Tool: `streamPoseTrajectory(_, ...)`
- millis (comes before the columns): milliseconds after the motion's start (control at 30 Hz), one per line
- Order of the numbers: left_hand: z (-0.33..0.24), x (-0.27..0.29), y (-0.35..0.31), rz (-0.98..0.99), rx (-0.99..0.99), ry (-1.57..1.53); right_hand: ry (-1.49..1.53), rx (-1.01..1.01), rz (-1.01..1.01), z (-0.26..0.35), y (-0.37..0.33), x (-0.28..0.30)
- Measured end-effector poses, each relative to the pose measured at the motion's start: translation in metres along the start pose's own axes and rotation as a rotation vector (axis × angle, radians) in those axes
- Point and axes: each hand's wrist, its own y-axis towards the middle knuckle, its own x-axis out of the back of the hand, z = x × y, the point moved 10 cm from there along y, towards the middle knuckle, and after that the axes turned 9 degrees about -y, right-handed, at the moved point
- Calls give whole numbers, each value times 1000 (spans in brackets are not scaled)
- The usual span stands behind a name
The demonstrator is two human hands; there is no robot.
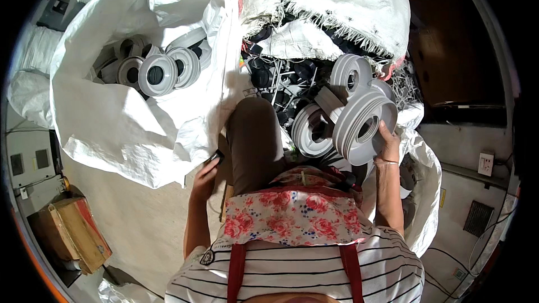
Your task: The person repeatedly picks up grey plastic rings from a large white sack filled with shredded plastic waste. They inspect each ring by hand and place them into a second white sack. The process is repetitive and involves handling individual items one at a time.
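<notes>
A grey ring at three o'clock hides fingers of the right hand; I can't make out the black thing in the left hand.

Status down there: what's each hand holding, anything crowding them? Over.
Left hand: small black object. Right hand: large round grey part. Another grey part close by its left. Over.

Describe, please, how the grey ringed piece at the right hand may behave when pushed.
The grey ringed piece would probably roll if stood on edge, given its round rim. It looks stiff, its ridges crisp and even beside the right hand. The open centre suggests it may be light for its size.
</notes>
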Motion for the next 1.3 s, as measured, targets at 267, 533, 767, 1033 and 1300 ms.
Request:
streamPoseTrajectory(267, -115, -192, -78, 287, -230, 269, 92, 72, 290, 3, -11, -66)
streamPoseTrajectory(533, -85, -325, 16, 494, -132, 213, -134, 109, 434, 14, -31, -119)
streamPoseTrajectory(767, -96, -321, 38, 331, 7, -112, -897, 790, 174, 108, 74, -166)
streamPoseTrajectory(1033, -137, -305, 51, 180, -293, -70, -1745, 854, 94, 105, 149, -236)
streamPoseTrajectory(1300, -131, -317, 50, 248, -340, -1, -1032, 1091, 348, 131, -3, -215)
